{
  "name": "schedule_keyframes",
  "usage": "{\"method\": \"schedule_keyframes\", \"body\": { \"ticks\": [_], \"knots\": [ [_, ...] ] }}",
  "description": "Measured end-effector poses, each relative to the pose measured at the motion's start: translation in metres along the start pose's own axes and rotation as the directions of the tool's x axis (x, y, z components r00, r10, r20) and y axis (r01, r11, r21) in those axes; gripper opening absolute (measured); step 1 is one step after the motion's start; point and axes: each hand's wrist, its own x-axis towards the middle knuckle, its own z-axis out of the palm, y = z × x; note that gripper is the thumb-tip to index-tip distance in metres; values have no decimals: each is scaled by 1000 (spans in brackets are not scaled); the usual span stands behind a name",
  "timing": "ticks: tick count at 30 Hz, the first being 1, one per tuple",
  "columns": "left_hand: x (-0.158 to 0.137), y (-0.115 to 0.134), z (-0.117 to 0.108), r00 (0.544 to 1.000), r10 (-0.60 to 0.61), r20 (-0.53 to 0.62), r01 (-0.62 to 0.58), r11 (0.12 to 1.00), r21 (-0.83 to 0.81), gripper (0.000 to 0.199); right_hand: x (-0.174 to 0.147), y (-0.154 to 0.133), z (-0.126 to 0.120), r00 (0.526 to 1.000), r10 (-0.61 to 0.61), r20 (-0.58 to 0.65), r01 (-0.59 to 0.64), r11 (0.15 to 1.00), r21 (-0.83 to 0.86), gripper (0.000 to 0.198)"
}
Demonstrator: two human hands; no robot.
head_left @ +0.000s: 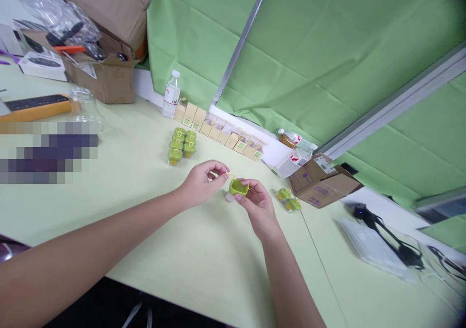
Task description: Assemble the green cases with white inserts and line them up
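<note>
Right grip [259, 211] grasps a green cap [238, 188]; left grip [204, 183] pinches a pale loop [231, 176] beside it. Apparent step: attaching loop; next move calls for alignment.

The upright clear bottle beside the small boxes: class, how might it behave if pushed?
The bottle looks tall and narrow, so a push near its white cap would probably tip it. Its body appears rounded, so once down it might roll.

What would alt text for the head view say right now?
A person's right hand holds a small hollow green lid over a table while the left hand pinches a thin yellowish strip. Green-lidded jars stand on either side, with small boxes behind.
</note>
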Motion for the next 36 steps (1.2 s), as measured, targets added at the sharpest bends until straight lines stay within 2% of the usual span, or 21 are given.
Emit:
{"method": "schedule_keyframes", "body": {
  "ticks": [4, 9, 13, 17, 23, 25, 27, 29, 32, 34, 36],
  "knots": [
    [0, -1, -1, 1000, -11, 13, 12, 1000, -11, 14, 0, 4, 3, 993, -121, -6, 118, 975, -186, 26],
    [1, -3, -3, 999, -36, 29, 36, 999, -19, 16, -3, 5, 6, 976, -217, 16, 201, 873, -444, 20],
    [1, -4, -4, 999, -42, 33, 43, 999, -33, 17, -3, 5, 5, 975, -211, 73, 217, 815, -537, 21],
    [2, -2, -5, 999, -30, 28, 31, 999, -9, 17, -2, 12, 3, 980, -111, 166, 191, 766, -614, 22],
    [1, 2, -5, 998, -30, 49, 29, 1000, 8, 16, -5, 26, 6, 975, -30, 220, 168, 748, -642, 22],
    [1, 2, -5, 998, -30, 56, 30, 1000, 2, 16, -6, 24, 6, 973, -1, 233, 159, 736, -658, 21],
    [1, 2, -5, 998, -22, 57, 22, 1000, -5, 17, -6, 18, 5, 974, -13, 225, 156, 760, -631, 23],
    [1, 1, -5, 998, -16, 61, 17, 1000, -17, 17, -5, 12, 3, 984, -91, 155, 163, 809, -565, 26],
    [-1, 0, -4, 994, -26, 103, 30, 999, -38, 18, -2, 7, 0, 979, -204, -23, 177, 896, -407, 30],
    [-3, -1, -2, 988, -40, 151, 46, 998, -39, 18, -1, 8, 0, 976, -203, -80, 172, 940, -295, 29],
    [-5, -2, -1, 981, -55, 187, 61, 998, -27, 18, 0, 11, 1, 979, -186, -84, 161, 958, -239, 24]
  ]
}}
